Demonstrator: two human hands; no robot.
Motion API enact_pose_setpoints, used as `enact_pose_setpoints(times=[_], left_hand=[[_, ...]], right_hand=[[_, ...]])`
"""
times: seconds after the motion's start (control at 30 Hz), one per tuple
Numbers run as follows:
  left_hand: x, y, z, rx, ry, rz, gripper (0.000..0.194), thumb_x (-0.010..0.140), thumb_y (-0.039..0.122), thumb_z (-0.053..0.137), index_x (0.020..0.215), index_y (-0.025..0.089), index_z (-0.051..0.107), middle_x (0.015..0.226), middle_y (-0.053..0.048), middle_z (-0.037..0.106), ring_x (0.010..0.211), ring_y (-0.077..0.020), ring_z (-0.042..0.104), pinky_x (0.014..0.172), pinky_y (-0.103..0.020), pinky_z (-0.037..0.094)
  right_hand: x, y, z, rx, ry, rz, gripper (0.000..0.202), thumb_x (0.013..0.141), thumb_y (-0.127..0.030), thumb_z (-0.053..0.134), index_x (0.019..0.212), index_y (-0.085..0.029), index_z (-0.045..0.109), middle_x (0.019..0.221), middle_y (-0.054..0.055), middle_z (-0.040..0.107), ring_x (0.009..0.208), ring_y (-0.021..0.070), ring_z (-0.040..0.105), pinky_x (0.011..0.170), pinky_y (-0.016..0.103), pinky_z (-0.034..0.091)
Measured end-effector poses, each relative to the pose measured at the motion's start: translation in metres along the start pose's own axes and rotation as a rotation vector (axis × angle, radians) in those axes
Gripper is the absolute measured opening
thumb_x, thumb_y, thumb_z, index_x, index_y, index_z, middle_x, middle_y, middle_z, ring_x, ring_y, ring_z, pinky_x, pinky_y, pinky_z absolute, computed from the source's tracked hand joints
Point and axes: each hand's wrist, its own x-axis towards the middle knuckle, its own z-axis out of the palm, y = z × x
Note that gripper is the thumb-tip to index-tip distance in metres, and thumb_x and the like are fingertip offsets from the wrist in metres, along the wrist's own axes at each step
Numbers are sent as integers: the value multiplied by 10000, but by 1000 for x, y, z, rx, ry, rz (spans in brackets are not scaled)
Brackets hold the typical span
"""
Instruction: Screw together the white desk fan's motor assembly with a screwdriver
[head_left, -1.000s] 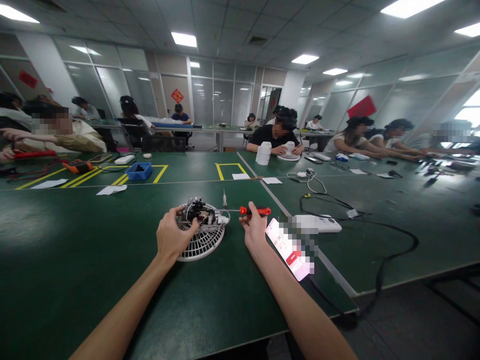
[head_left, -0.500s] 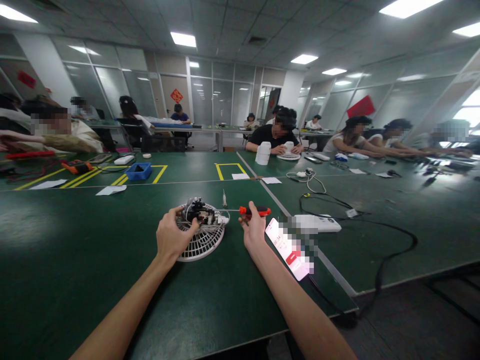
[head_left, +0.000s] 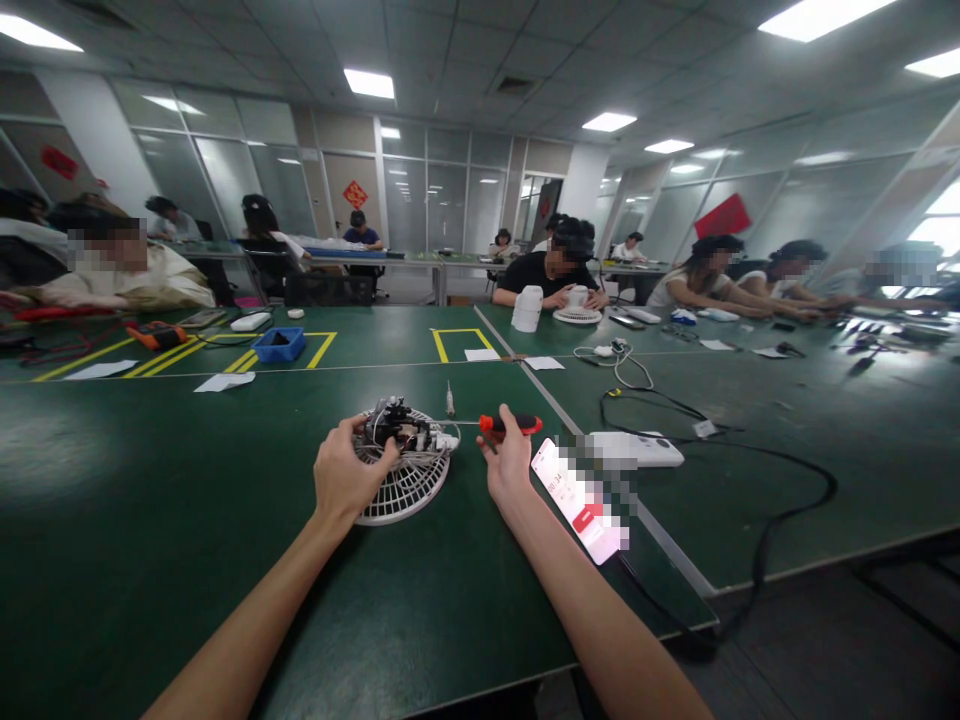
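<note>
A fan motor assembly (head_left: 409,437) with dark parts and wires lies on a round white fan grille (head_left: 405,492) on the green table. My left hand (head_left: 349,470) grips the assembly from its left side, thumb in front and fingers behind. In my right hand (head_left: 511,455) is a screwdriver (head_left: 517,424) with a red and black handle, held level. Its shaft points left and reaches the white end of the assembly; the tip's exact contact is too small to make out. A small pointed tool (head_left: 450,398) lies just behind the grille.
A lit phone (head_left: 574,500) lies beside my right forearm, with a white power strip (head_left: 637,449) and black cable (head_left: 814,470) to its right. Further back are a blue bin (head_left: 279,345), paper slips and a white fan housing (head_left: 527,309). Other people sit around the tables.
My hands, the screwdriver and the fan assembly stay almost where they were. At the far left, a person's arms have drawn back and lowered. The view has shifted very slightly.
</note>
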Motion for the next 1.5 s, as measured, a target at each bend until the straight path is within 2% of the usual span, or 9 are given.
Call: enact_pose_setpoints(times=[0.1,0.2,0.43,0.7,0.9,1.1,1.27,1.4,1.5], left_hand=[[0,1,-1,-5,0,3,555,765,583,634,1159,192,646,1050,-122,733,955,-320,700,869,-471,574],[1,0,-1,-2,-1,6,550,769,579,639,1161,192,646,1053,-124,731,959,-325,698,872,-477,572],[1,0,-1,1,-4,16,537,778,562,640,1163,188,642,1051,-122,727,968,-321,697,891,-479,571],[0,1,-1,-2,-1,13,530,780,551,647,1160,182,642,1042,-127,726,961,-315,700,887,-478,573],[0,-1,0,-1,4,17,531,780,555,652,1161,184,643,1041,-125,725,961,-319,698,880,-480,574],[0,-1,0,-3,1,16,534,785,549,653,1170,179,644,1058,-134,724,968,-323,697,895,-493,569],[0,1,-1,-11,15,23,517,778,543,658,1152,185,646,1033,-123,726,951,-313,698,879,-475,574],[0,-1,-1,-8,11,31,509,785,538,657,1155,188,642,1050,-123,725,960,-306,697,886,-465,571],[0,-2,0,3,5,26,514,789,547,654,1162,193,640,1061,-121,724,958,-311,698,886,-468,570]], right_hand=[[-1,-4,-1,77,-23,26,190,740,-248,698,830,-236,532,651,-81,636,615,117,656,611,245,592],[-2,-7,1,82,-47,57,161,709,-175,660,784,-220,525,687,-53,675,627,110,667,642,239,595],[-2,-2,2,-20,-11,18,367,683,-313,833,839,-242,509,579,-77,627,499,104,585,500,204,503],[0,-5,0,68,-59,17,218,712,-171,721,814,-214,534,703,-45,690,663,123,691,659,245,595],[0,2,1,-20,-7,14,405,680,-319,872,844,-235,511,581,-85,622,466,92,558,494,205,494],[0,1,-2,57,-39,37,177,758,-245,690,793,-230,518,642,-69,633,639,130,662,615,253,587],[0,1,0,3,-31,2,304,700,-246,790,845,-231,524,634,-73,646,558,107,620,574,222,539],[-3,4,2,-34,-25,3,414,691,-342,852,847,-253,479,528,-130,525,445,81,489,506,204,480],[-3,5,0,9,8,-9,339,732,-351,776,894,-261,492,617,-105,592,533,111,582,538,225,514]])
